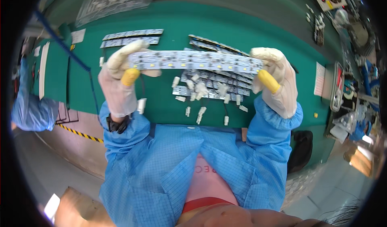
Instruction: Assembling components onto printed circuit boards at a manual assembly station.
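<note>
A long white LED circuit board strip [197,60] is held up level above the green bench, one end in each hand. My left hand [128,71], in a white glove with a yellow thumb cover, pinches its left end. At the right end my right hand [274,75], gloved the same way, grips it between thumb and fingers. A white connector [141,106] hangs on a wire below my left hand. Behind and below the strip lies a pile of similar LED strips [242,81], partly hidden, with several white connectors [200,90] on short wires.
Two more LED strips [133,36] lie at the far left of the green mat [169,21]. Clear plastic trays [115,1] sit at the back. A blue cable [68,51] runs down the left side. Tools and a metal tray [338,87] crowd the right. A co-worker's blue sleeve [34,110] shows at left.
</note>
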A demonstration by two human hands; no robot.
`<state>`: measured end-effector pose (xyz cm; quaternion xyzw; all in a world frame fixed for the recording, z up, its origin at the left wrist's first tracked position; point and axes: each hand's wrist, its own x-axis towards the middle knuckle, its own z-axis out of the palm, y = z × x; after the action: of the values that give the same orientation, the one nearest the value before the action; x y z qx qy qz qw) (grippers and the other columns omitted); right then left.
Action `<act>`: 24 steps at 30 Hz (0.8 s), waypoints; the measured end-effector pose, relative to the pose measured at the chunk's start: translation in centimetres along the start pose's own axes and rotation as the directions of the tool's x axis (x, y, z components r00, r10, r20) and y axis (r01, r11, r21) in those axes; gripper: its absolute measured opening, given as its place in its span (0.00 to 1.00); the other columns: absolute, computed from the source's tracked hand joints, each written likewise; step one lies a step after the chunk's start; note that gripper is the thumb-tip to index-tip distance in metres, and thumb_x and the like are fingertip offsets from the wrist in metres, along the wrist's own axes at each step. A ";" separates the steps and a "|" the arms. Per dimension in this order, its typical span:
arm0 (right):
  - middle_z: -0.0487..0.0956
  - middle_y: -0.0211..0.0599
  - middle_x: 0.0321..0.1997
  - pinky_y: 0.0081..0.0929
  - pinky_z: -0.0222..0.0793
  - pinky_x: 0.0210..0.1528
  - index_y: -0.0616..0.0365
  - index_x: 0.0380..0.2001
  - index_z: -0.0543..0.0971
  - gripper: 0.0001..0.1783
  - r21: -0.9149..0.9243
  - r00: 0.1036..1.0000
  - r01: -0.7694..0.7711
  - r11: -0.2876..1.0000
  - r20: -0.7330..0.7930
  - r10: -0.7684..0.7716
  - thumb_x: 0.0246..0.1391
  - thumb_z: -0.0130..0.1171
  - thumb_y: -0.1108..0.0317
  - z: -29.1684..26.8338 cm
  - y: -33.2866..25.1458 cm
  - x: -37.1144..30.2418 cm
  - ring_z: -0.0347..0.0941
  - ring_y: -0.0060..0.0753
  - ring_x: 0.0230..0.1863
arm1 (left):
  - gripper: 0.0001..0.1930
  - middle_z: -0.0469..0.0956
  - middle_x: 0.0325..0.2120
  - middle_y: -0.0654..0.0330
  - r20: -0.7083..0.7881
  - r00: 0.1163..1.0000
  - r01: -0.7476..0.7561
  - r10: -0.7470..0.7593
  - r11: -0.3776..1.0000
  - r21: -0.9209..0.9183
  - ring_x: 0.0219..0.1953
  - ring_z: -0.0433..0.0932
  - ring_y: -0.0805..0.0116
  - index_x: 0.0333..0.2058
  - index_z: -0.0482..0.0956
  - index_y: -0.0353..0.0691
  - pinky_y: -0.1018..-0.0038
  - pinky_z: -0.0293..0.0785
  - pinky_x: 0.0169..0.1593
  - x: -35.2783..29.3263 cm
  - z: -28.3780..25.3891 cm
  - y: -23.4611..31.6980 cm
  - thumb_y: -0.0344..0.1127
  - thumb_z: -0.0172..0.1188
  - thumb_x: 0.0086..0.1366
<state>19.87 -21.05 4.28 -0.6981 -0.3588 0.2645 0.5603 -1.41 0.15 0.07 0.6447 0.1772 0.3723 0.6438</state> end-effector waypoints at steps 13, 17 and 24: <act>0.74 0.30 0.21 0.17 0.61 0.28 0.62 0.48 0.71 0.25 -0.077 0.999 -0.023 0.997 0.045 0.026 0.55 0.56 0.53 -0.7 0.5 0.6 0.66 0.17 0.20 | 0.25 0.80 0.35 0.52 0.071 0.996 -0.060 0.055 0.996 0.060 0.35 0.81 0.68 0.51 0.70 0.28 0.79 0.73 0.43 0.3 0.7 1.1 0.41 0.58 0.63; 0.69 0.26 0.16 0.14 0.54 0.22 0.60 0.41 0.74 0.25 -0.196 0.998 0.059 0.979 -0.016 -0.064 0.63 0.39 0.49 0.9 -1.7 -0.1 0.62 0.14 0.17 | 0.23 0.79 0.37 0.56 -0.036 0.998 0.056 -0.050 0.982 0.180 0.36 0.78 0.73 0.52 0.70 0.30 0.81 0.70 0.44 1.3 0.6 0.6 0.40 0.57 0.64; 0.77 0.30 0.22 0.21 0.66 0.29 0.60 0.44 0.74 0.21 0.091 0.991 -0.049 0.995 0.132 0.037 0.44 0.62 0.72 0.8 -2.2 -1.5 0.72 0.21 0.21 | 0.35 0.76 0.36 0.59 -0.040 0.998 0.050 -0.041 0.970 0.239 0.34 0.72 0.79 0.57 0.64 0.32 0.84 0.68 0.35 1.3 0.9 -0.5 0.49 0.63 0.59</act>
<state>17.89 -21.48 6.22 -0.6599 -0.3666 0.3378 0.5621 0.21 0.43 0.01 0.7068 0.2470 0.3445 0.5664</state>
